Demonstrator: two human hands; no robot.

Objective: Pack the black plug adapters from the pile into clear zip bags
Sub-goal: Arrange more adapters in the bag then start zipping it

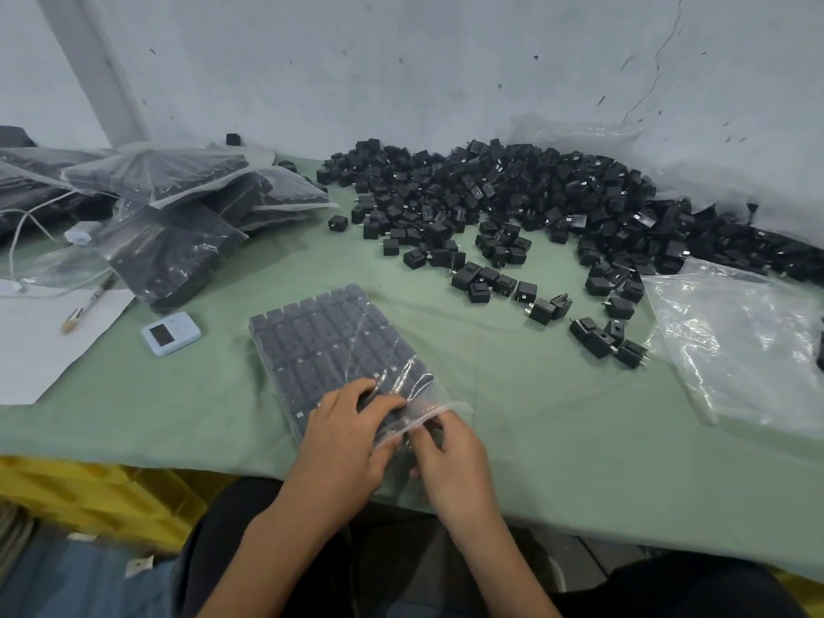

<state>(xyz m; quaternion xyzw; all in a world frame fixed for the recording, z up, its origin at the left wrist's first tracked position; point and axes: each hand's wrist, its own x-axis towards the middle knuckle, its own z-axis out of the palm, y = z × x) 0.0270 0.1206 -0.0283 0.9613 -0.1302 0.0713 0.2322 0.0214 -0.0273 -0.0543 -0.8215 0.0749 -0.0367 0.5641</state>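
A person sits at a green-covered surface (pixel 535 421), both hands at the near end of a clear zip bag (pixel 330 345). The bag lies flat in front of them, angled away to the left, and is filled with black plug adapters set in tidy rows. The left-hand grip (pixel 345 428) has its fingers curled over the bag's mouth, holding the plastic down on the last row. The right-hand grip (pixel 450 457) pinches the same edge just beside it, so both hold the bag.

Farther back and to the right, the pile of adapters (pixel 535 202) sprawls against the pale wall (pixel 401 60), with loose ones scattered toward the middle of the surface. A heap of empty clear bags (pixel 735 345) lies at the right edge, touching the pile's near side. On the left, well apart from the hands, several filled bags (pixel 187 207) are stacked in a loose heap. Near them sit a small blue timer (pixel 171 334), a sheet of paper (pixel 40 350) with a pen (pixel 87 305) across it, and a white cable (pixel 26 225). Yellow crates (pixel 89 492) show below the surface's edge.
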